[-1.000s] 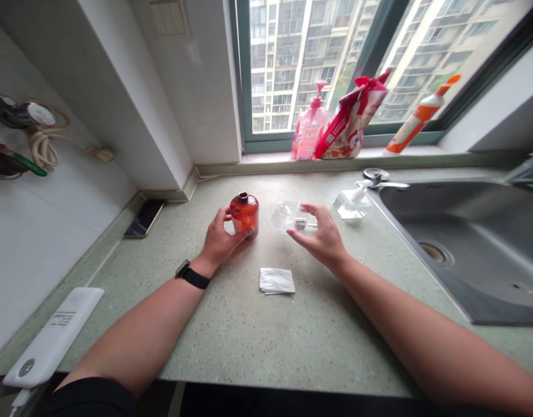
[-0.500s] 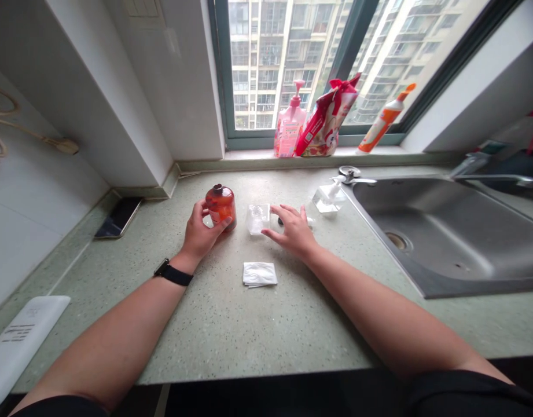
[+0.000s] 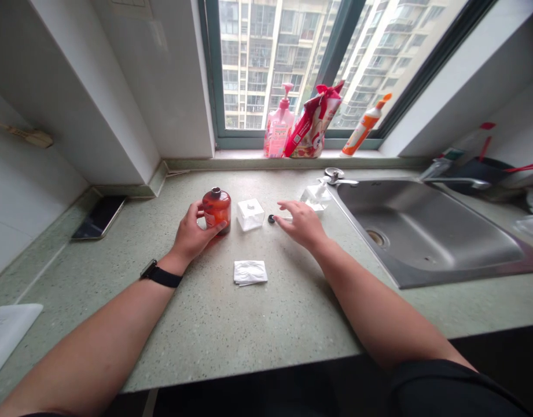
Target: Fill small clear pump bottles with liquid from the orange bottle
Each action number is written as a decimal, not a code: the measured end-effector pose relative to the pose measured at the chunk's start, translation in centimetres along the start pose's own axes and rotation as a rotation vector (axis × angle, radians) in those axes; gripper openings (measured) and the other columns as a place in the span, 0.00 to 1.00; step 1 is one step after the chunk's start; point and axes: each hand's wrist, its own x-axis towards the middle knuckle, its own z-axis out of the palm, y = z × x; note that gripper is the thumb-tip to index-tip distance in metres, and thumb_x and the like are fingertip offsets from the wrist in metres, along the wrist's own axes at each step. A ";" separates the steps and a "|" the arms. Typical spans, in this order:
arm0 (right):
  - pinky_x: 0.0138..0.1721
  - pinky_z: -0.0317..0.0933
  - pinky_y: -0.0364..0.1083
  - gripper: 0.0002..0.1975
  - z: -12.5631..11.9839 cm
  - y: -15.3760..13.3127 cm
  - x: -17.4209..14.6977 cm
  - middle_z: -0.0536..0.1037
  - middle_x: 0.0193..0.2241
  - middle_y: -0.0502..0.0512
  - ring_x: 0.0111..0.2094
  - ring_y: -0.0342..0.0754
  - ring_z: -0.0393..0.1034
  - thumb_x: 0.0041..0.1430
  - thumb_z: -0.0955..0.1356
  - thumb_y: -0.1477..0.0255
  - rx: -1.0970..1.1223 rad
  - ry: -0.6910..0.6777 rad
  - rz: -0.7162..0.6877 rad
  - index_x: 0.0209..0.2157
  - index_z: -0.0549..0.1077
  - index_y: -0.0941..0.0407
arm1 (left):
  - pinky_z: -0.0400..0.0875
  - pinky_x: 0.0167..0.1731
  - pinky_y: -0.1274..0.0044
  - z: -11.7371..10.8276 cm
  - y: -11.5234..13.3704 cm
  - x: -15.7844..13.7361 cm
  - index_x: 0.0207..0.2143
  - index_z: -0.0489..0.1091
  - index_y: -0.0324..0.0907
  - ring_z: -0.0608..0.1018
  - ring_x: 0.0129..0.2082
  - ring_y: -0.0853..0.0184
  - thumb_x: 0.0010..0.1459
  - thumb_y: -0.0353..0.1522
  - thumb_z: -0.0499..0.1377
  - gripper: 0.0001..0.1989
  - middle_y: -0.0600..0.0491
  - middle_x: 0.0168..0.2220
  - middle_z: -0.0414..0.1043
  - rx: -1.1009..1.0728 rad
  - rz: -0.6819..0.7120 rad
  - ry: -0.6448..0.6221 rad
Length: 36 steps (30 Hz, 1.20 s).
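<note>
My left hand (image 3: pixel 194 234) is wrapped round an amber bottle (image 3: pixel 216 209) with an open neck, which stands upright on the counter. Just right of it stands a clear square bottle (image 3: pixel 250 214) with a small uncovered mouth on top. My right hand (image 3: pixel 305 225) hovers over the counter further right, fingers apart and nothing in them. By its thumb lies a small black-ended piece (image 3: pixel 271 219); the hand hides the rest of it. Behind the right hand is a clear square pump bottle (image 3: pixel 317 197). A folded white tissue (image 3: pixel 250 272) lies nearer to me.
A steel sink (image 3: pixel 422 272) is set into the counter (image 3: pixel 231 336) at right. A phone (image 3: pixel 99 217) lies at left, near a white flat object (image 3: pixel 10 330). A pink pump bottle (image 3: pixel 278 132), a red bag (image 3: pixel 315 124) and an orange-white bottle (image 3: pixel 365 127) line the windowsill.
My right hand has moved right, away from the clear square bottle, and its fingers have left it. The left hand keeps hold of the amber bottle. The view has shifted slightly right.
</note>
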 end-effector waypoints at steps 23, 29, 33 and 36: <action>0.49 0.74 0.55 0.22 -2.2 1.2 -1.1 0.81 0.40 0.54 0.42 0.53 0.79 0.56 0.78 0.52 0.935 0.073 0.176 0.45 0.75 0.51 | 0.78 0.59 0.58 -0.2 0.7 -1.2 0.67 0.65 0.45 0.83 0.55 0.52 0.58 0.44 0.74 0.39 0.42 0.60 0.78 0.118 0.330 -0.060; 0.43 0.73 0.50 0.23 -1.5 -0.3 -1.6 0.78 0.36 0.49 0.37 0.48 0.77 0.54 0.81 0.54 1.093 0.040 0.183 0.45 0.76 0.49 | 0.78 0.60 0.59 -0.3 0.9 -1.4 0.65 0.66 0.45 0.83 0.55 0.53 0.58 0.47 0.73 0.37 0.43 0.57 0.80 0.189 0.385 -0.042; 0.45 0.74 0.52 0.25 -1.2 -0.4 -1.4 0.80 0.35 0.49 0.39 0.50 0.79 0.54 0.80 0.51 1.150 0.100 0.227 0.45 0.74 0.48 | 0.80 0.56 0.59 -0.3 1.0 -1.4 0.65 0.66 0.45 0.84 0.53 0.52 0.57 0.45 0.74 0.38 0.43 0.57 0.80 0.205 0.295 -0.051; 0.48 0.75 0.54 0.26 -0.9 -0.2 -1.2 0.82 0.37 0.51 0.43 0.53 0.81 0.54 0.79 0.49 1.151 0.111 0.255 0.45 0.72 0.48 | 0.81 0.50 0.61 -0.3 1.0 -1.2 0.65 0.65 0.45 0.84 0.51 0.52 0.57 0.44 0.74 0.38 0.43 0.56 0.80 0.198 0.177 -0.059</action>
